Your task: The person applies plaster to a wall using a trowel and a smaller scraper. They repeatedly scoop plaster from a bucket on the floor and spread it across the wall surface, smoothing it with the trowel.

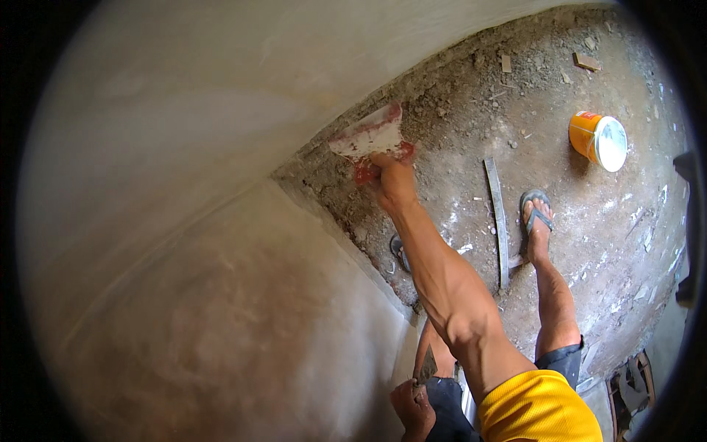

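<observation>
My right hand (395,180) reaches out from a yellow sleeve, its fingers closed round the red handle side of a wide putty spreader (372,138). White filler is smeared over the spreader's blade, which is close to the foot of the plastered wall (221,110), above the dirt floor. Low in the view, beside my dark shorts, my left hand (414,410) is closed on a tool with a grey blade (426,366) pointing up. The rest of that tool is hidden in the fingers.
An orange bucket (585,135) with a white lid or whitish top stands on the rubble-strewn floor (471,132). A grey strip (497,221) lies near my sandalled right foot (537,210). Two plastered walls meet in a corner at the left. Broken pieces (587,62) lie at the far side.
</observation>
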### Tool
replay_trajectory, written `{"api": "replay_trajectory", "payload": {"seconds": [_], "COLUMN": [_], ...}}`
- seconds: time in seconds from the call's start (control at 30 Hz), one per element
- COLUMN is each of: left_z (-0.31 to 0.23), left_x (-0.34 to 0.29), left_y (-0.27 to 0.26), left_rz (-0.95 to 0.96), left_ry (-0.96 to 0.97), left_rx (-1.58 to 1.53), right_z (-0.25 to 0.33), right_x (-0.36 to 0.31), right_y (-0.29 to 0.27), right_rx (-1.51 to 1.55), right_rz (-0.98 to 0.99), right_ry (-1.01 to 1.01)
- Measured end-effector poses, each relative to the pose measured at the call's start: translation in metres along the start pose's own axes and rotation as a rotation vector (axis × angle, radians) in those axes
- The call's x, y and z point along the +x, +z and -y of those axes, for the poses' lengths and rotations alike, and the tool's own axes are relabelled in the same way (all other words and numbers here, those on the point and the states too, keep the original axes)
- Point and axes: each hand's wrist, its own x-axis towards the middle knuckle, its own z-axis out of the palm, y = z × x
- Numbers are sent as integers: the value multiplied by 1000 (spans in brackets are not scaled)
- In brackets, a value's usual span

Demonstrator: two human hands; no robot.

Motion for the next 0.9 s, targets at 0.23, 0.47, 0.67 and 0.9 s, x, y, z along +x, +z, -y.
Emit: {"api": "replay_trajectory", "payload": {"seconds": [0.23,0.47,0.67,0.9], "left_z": [6,5,2,-4], "left_x": [-7,0,9,17], "left_y": [4,3,-1,-14], "left_rz": [-26,-92,-122,-140], "left_ry": [-73,12,52,-14], "left_rx": [18,33,42,5], "right_z": [-29,-19,4,38], "right_x": [56,-9,-79,-156], "right_y": [7,36,90,153], "right_rx": [32,77,118,190], "right_rz": [-27,134,209,270], "right_ry": [34,94,61,142]}}
